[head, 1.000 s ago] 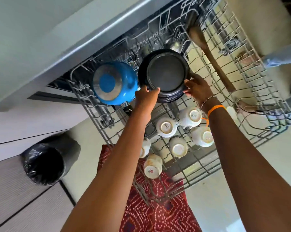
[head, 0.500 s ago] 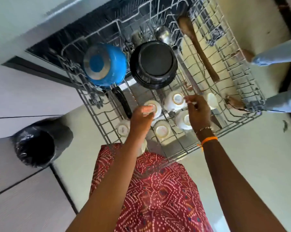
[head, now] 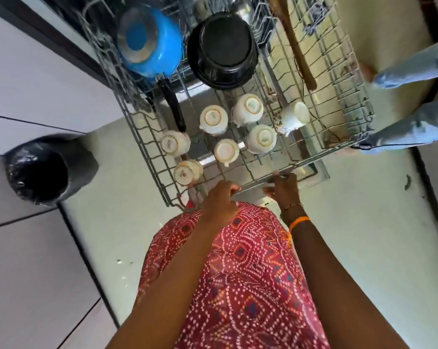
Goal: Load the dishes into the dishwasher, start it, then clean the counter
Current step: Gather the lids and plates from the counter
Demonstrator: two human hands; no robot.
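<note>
Rack [head: 147,137]: pulled out of the dishwasher, front rail nearest the person.
Pots [head: 223,50]: black and blue, upturned at the back.
Cups [head: 213,120]: upturned in front.
Hands: left hand [head: 219,201] loosely curled, empty; right hand [head: 283,188] touching the rail, grip unclear.
Advice: push evenly — slowly, so cups stay put.

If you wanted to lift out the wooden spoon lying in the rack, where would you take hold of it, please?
Grip the wooden spoon by the lower end of its handle, coming from above on the person's side. The handle lies flat on the rack wires, long and bare, with nothing on top; its bowl end runs out of view.
</note>
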